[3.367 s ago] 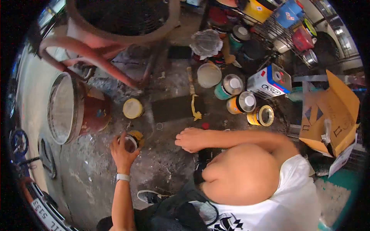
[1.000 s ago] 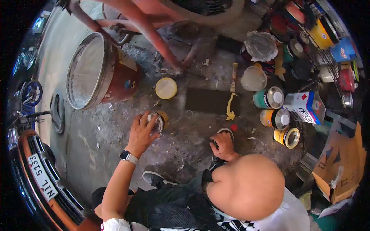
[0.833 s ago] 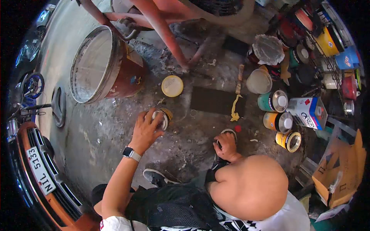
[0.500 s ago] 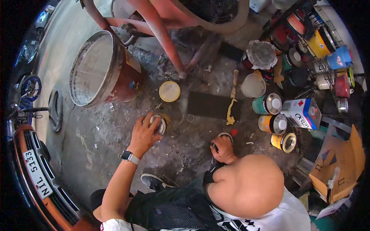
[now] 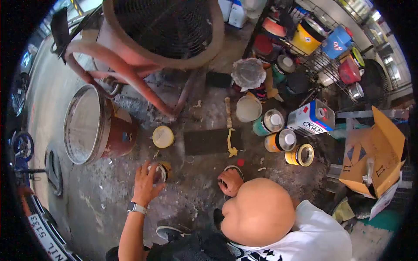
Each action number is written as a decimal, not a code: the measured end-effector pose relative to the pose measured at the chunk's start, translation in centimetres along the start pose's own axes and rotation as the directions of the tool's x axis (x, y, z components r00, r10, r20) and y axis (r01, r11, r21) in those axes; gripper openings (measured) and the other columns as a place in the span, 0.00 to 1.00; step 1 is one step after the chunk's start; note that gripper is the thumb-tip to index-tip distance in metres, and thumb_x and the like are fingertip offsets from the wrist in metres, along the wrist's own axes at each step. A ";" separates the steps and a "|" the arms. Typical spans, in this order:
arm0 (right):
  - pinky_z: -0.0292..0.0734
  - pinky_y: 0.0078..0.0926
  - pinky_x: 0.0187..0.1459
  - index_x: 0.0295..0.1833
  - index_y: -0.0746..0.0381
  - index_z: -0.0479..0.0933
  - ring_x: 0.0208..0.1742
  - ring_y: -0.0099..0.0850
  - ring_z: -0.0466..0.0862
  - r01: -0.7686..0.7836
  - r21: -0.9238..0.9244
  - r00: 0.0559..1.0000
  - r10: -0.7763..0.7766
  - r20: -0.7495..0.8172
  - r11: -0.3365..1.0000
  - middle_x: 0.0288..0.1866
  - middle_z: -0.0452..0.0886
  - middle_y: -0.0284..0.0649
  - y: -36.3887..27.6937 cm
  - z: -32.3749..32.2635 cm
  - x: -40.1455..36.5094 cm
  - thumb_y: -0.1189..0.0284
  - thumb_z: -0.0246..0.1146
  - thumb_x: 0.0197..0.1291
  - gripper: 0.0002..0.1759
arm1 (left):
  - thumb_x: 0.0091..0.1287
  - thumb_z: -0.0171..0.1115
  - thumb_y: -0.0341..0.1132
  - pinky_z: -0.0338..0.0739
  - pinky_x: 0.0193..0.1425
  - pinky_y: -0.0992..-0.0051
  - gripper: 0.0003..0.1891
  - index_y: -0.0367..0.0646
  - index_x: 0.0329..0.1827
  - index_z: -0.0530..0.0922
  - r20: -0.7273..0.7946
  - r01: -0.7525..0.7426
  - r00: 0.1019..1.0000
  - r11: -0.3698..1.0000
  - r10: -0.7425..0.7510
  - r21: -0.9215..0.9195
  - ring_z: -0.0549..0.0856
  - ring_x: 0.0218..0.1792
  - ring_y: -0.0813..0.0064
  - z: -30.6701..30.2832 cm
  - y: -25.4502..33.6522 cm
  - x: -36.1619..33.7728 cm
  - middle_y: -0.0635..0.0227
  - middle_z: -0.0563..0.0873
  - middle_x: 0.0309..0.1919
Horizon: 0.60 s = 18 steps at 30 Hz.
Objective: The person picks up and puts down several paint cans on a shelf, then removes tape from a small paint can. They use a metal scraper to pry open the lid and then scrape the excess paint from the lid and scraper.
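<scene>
My left hand (image 5: pixel 146 185), a watch on its wrist, reaches forward and grips the top of a small open can (image 5: pixel 160 172) with a yellow label that stands on the stained concrete floor. My right hand (image 5: pixel 230 182) is curled into a fist low on the floor, against the white-rimmed toe of a dark shoe (image 5: pixel 234 168). Whether it holds anything is hidden. My bare right upper arm and white sleeve fill the lower middle.
A rusty red drum (image 5: pixel 93 126) lies tilted at left beside a pink metal frame (image 5: pixel 143 56). Ahead lie a yellow lid (image 5: pixel 163 136), a black mat (image 5: pixel 209 141), several cans (image 5: pixel 285 140) and a white square tin (image 5: pixel 311 117). A cardboard box (image 5: pixel 374 152) stands right.
My left hand has stayed on the small can. My right hand drew back from the floor towards the shoe 3.4 s ago and has stayed there. The view has swung since.
</scene>
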State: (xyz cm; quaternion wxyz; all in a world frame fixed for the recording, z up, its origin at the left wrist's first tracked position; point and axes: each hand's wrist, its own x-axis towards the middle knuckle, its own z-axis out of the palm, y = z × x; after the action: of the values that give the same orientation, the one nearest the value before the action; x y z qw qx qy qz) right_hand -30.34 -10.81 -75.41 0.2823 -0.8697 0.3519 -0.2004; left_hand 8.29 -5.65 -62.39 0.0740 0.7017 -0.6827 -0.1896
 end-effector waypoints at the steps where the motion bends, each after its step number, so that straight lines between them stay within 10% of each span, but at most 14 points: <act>1: 0.70 0.48 0.41 0.42 0.59 0.81 0.40 0.48 0.80 -0.036 0.011 0.997 0.035 0.074 0.999 0.37 0.82 0.44 0.3 0.1 -0.1 0.76 0.73 0.45 0.15 | 0.41 0.85 0.38 0.71 0.73 0.49 0.51 0.55 0.75 0.71 0.032 0.042 0.999 0.999 -0.041 -0.022 0.71 0.68 0.41 -0.2 0.2 0.3 0.53 0.71 0.73; 7: 0.70 0.47 0.37 0.41 0.60 0.82 0.36 0.47 0.81 0.110 0.065 0.988 -0.102 -0.120 0.992 0.36 0.83 0.43 -0.5 -0.8 0.7 0.75 0.72 0.46 0.14 | 0.37 0.84 0.38 0.74 0.70 0.50 0.52 0.55 0.74 0.71 0.084 0.082 0.993 0.996 -0.085 0.048 0.73 0.67 0.42 0.2 0.7 0.8 0.54 0.72 0.71; 18: 0.70 0.47 0.39 0.41 0.59 0.82 0.39 0.46 0.81 0.029 0.048 0.999 -0.028 -0.022 0.998 0.39 0.83 0.42 0.3 -0.2 0.3 0.74 0.72 0.45 0.14 | 0.39 0.84 0.42 0.77 0.67 0.52 0.48 0.50 0.70 0.74 -0.035 0.183 0.983 0.983 -0.183 -0.012 0.77 0.63 0.45 1.0 0.2 0.9 0.52 0.75 0.67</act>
State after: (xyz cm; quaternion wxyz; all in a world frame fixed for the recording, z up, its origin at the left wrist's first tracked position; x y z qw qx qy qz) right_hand -30.36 -11.26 -75.38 0.2964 -0.8655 0.3374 -0.2220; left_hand 7.75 -6.36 -63.44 0.0718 0.7644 -0.6132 -0.1858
